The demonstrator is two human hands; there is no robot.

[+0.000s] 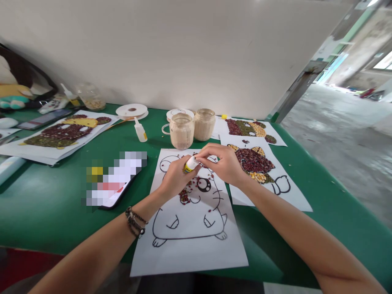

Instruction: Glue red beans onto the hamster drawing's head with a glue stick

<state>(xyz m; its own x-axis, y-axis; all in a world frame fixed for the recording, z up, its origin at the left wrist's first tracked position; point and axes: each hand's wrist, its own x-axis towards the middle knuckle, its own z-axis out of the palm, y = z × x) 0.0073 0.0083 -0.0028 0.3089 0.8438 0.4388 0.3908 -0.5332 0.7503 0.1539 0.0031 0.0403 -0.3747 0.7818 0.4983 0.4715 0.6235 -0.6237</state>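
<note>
My left hand (pixel 176 177) is wrapped around a small white and yellow glue bottle (pixel 190 164), tilted over the drawing. My right hand (pixel 225 164) pinches at the bottle's nozzle end with thumb and forefinger; whether a cap is between them I cannot tell. Under both hands lies a paper sheet (pixel 190 255) with a black outline of a round, whiskered animal. Red and green beans (pixel 185 198) cover part of its face, and some are scattered near its top, partly hidden by my hands.
Behind the sheet stand two glass jars (pixel 181 132) (pixel 204 125). Another glue bottle (pixel 141 131) and a white spool (pixel 131 110) are farther left. A phone (pixel 118 179) lies left of the sheet. Bean-covered pictures (pixel 255 161) (pixel 61 132) lie on both sides of the green table (pixel 61 212).
</note>
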